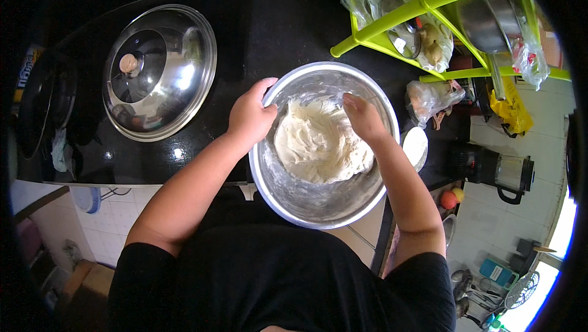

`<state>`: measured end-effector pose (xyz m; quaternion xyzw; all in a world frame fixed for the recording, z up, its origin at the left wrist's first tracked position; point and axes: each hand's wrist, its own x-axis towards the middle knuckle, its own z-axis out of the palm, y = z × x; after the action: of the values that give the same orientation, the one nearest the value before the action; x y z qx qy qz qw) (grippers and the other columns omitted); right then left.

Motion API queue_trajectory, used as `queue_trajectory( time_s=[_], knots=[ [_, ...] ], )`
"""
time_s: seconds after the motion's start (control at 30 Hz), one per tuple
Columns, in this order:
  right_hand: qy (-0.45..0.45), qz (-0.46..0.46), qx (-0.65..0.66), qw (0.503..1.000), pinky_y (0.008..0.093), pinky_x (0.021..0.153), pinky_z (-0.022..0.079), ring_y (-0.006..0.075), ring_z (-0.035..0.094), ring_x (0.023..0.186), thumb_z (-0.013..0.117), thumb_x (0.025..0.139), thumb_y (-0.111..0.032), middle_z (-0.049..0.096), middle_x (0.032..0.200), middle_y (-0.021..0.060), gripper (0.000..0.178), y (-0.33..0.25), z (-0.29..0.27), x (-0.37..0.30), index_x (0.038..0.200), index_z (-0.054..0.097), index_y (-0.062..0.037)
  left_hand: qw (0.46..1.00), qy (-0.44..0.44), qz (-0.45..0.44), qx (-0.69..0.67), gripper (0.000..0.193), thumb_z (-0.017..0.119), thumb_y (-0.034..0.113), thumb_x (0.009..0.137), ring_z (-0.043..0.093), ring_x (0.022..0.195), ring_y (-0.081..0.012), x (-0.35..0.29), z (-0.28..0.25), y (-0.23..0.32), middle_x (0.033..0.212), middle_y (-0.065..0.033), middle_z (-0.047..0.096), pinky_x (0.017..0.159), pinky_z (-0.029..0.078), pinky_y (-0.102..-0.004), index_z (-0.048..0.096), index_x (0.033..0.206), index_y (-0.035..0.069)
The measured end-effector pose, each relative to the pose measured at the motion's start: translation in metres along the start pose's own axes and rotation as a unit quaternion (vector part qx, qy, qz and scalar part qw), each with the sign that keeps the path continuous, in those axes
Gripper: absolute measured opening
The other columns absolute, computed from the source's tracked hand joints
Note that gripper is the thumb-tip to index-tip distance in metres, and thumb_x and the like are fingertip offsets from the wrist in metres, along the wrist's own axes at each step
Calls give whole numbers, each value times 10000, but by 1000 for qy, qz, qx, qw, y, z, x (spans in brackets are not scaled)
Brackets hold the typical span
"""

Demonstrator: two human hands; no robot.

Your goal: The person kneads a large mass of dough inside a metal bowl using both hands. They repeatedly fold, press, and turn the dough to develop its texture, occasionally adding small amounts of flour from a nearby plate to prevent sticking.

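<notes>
A wide metal bowl (324, 203) stands in front of me at the counter's edge. Inside it lies a mass of pale, soft dough (315, 142), rough and folded, with smears along the bowl's wall. My left hand (254, 111) grips the bowl's left rim, the thumb on the inner side and the fingers partly hidden outside. Over the right part of the bowl, my right hand (365, 117) is curled closed at the dough's upper right edge. Its fingertips are mostly hidden against the dough.
A domed steel lid (160, 71) lies left of the bowl on the black counter (285, 22). A green rack (392, 16) with bags and pans rises at the far right. Beside the bowl's right rim sits a white container (415, 147); a blender (511, 173) stands farther right.
</notes>
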<state>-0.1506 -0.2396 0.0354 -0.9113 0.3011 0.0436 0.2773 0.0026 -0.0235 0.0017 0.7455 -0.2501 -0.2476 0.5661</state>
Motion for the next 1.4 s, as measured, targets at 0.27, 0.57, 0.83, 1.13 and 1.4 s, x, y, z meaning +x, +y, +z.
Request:
queue_trajectory(
  time_s=[0.27,0.57,0.83,1.13,1.4],
  knots=[
    [-134,-14,-14,991,343,676,500,235,640,734,495,885,-239,653,851,171,298,-65,64,14,1095,624,-70,999,17,-7,32,432,575,70,753,627,881,-325,-4,-6,10,1005,-176,636,774,485,-387,536,1182,100],
    [-10,110,92,990,377,714,496,270,636,788,507,886,-274,668,858,157,303,-18,51,35,998,649,-30,998,-1,-6,63,446,561,81,756,610,908,-347,-3,-3,15,1009,-162,635,787,479,-407,515,1199,110],
    [-218,-8,-14,976,391,857,462,309,614,943,563,834,-316,650,957,160,302,-100,59,11,1003,651,-82,994,-3,-25,102,443,572,95,755,613,897,-346,-2,-7,20,982,-169,640,777,480,-410,516,1193,119],
    [-128,116,-91,981,385,828,476,301,638,880,480,858,-537,674,909,155,534,-45,33,28,999,667,-57,999,32,-8,42,407,572,72,744,628,860,-324,-5,-3,15,962,-160,647,750,490,-389,557,1149,115],
    [-220,-146,-107,959,415,827,468,347,602,904,547,817,-333,627,954,204,327,-84,20,-47,910,652,-38,998,27,-47,21,452,594,53,721,637,773,-255,-3,-5,13,867,-130,649,700,486,-343,550,1168,99]
  ],
)
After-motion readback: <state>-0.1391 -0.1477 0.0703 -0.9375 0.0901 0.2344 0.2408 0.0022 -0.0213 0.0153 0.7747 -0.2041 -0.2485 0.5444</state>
